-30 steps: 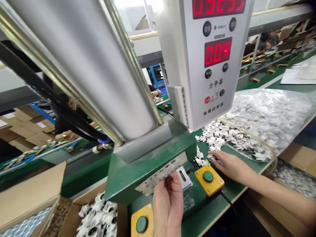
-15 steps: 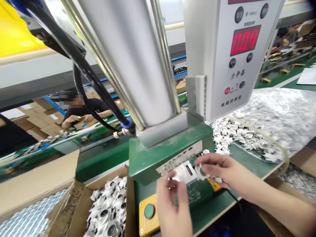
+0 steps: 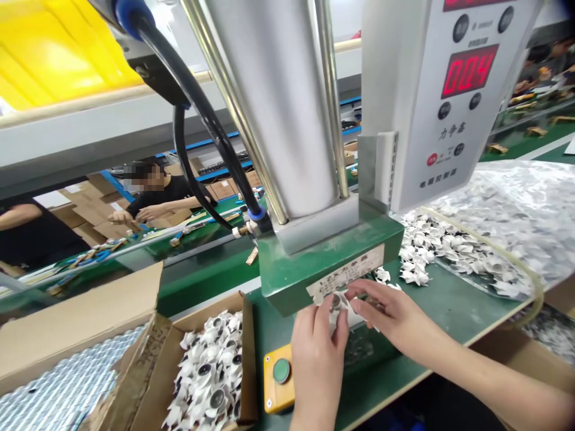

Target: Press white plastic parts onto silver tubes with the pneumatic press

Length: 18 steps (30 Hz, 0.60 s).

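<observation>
My left hand (image 3: 318, 347) and my right hand (image 3: 386, 311) meet under the front of the green press base (image 3: 330, 254). Together their fingers pinch a small white part (image 3: 338, 303) with a dark round centre, just below the base's worn label. The left hand's thumb and fingers are closed on the part from the left. The right hand's fingers press on it from the right. A yellow box with a green push button (image 3: 280, 373) sits just left of my left wrist.
A cardboard box (image 3: 211, 374) of finished white parts stands at lower left, beside a box of foil pieces (image 3: 63, 389). Loose white parts (image 3: 438, 248) and a clear bag (image 3: 512, 209) of them lie at right. A control panel (image 3: 453, 90) reads 004. Other people work across the conveyor (image 3: 148, 191).
My right hand left the pile with a white part and brought it to the press front. My left hand rose to meet it. The view shifted left and down.
</observation>
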{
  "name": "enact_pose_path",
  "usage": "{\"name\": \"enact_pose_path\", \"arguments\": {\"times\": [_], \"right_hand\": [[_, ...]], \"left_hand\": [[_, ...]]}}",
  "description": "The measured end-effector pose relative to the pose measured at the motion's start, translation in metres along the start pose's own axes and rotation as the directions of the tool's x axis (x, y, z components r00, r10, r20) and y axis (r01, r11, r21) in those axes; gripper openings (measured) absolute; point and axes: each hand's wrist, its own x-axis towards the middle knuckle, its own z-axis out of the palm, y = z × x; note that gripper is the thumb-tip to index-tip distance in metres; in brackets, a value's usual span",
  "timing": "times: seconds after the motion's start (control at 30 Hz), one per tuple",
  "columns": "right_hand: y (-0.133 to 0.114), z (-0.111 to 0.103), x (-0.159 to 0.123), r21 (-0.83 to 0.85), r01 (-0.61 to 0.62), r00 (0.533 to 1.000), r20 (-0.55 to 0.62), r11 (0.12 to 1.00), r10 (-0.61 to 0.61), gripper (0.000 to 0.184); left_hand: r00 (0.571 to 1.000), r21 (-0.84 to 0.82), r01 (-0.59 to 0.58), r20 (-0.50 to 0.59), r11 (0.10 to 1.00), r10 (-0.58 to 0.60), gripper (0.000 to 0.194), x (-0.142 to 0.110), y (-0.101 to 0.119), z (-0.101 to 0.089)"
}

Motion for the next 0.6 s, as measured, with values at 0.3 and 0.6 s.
{"name": "enact_pose_path", "arguments": {"times": [0.3,0.6], "right_hand": [[0.028,-0.027,-0.016,0.062,-0.12,0.99,-0.061,0.991,0.123,0.042],[0.033,-0.035,-0.032,-0.004,-0.149,0.989,0.014,0.989,0.149,0.041]], "left_hand": [[0.978,-0.056,0.178,0.118,0.983,-0.17,0.016,0.005,-0.003,0.007],[0.963,-0.182,0.269,0.07,0.946,-0.26,0.01,0.002,-0.005,0.015]]}}
